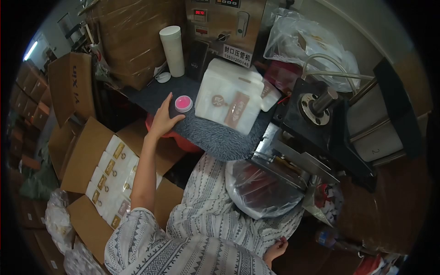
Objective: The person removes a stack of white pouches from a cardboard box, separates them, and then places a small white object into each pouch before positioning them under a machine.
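Note:
My left hand (165, 118) reaches over the blue-grey cloth with its fingers stretched and its thumb apart. Between thumb and fingers, just to the right, sits a small round white tub (184, 104) with bright pink contents. To the right of the tub lies a stack of white plastic packaging bags (220, 85) with brown printed labels. Down by my right thigh, my right hand (276, 250) rests with its fingers curled in and nothing showing in them. The patterned grey-and-white cloth of my clothing (208, 208) fills the space between both hands.
A steel control box (211, 27) stands at the back, beside a tall white bottle (173, 51). The dark pressing machine (316, 110) is on the right, above a plastic-lined bin (261, 190). An open carton (82, 172) of packed white pouches (107, 176) sits at left.

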{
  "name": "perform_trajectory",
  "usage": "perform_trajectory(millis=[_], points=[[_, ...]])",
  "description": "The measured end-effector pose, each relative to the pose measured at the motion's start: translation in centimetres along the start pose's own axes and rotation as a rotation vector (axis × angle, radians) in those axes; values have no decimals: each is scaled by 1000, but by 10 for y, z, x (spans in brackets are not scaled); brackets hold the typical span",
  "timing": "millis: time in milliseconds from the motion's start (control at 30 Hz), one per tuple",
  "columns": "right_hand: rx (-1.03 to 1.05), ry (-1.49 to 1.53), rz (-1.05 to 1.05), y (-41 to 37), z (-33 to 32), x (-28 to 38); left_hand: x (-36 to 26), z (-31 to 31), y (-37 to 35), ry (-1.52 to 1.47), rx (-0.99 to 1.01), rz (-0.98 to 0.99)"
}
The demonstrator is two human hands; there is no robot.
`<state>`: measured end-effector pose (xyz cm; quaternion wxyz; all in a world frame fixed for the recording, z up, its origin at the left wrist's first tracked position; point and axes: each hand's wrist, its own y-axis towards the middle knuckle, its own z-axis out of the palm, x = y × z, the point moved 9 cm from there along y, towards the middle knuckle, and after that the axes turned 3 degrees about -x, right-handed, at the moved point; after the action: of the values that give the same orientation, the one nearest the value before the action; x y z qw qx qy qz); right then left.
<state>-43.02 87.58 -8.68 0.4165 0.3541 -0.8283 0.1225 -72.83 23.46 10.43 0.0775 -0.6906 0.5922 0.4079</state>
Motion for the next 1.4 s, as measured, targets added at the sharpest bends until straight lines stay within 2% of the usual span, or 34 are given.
perform_trajectory(millis=[100,167,233,300,400,467,500,567,733,800,867,933,1000,1067,1100,1167,1200,1233,1300,1333,1400], points=[[76,75,34,6,9,14,4,4,-1,-23,-96,-6],[93,110,34,9,11,13,4,4,3,139,-148,27],[102,150,36,10,15,10,5,4,5,157,-177,36],[64,79,-74,10,14,12,2,6,4,170,-202,39],[60,47,-128,10,17,13,3,8,-1,233,-237,-26],[68,91,-87,13,19,17,-14,-2,-7,168,-423,170],[75,136,-44,15,20,20,-16,-1,-9,169,-420,168],[89,164,-27,18,22,28,-37,3,-16,468,-434,351],[132,250,23,23,28,22,-37,8,-18,597,-418,322],[215,247,65,23,34,14,-33,9,-17,629,-415,297],[226,250,68,22,34,13,-29,13,-14,658,-355,285],[231,247,77,22,34,13,-32,11,-15,660,-383,324],[222,180,-1,20,32,24,-38,12,-16,649,-394,370],[182,95,-388,10,31,73,-48,5,-21,643,-500,397],[297,141,-441,1,38,101,-59,3,-25,663,-555,456],[395,127,-814,-26,61,146,-40,6,-22,617,-488,465],[471,116,-851,-36,74,174,-35,11,-21,591,-446,468],[550,106,-887,-47,87,202,-53,6,-26,567,-525,523],[497,-93,-1017,-57,114,236,-54,3,-31,533,-526,490],[494,-97,-1010,-58,131,225,-54,-1,-32,507,-538,457],[518,-345,-1060,-67,189,180,-70,-9,-43,385,-580,425]])
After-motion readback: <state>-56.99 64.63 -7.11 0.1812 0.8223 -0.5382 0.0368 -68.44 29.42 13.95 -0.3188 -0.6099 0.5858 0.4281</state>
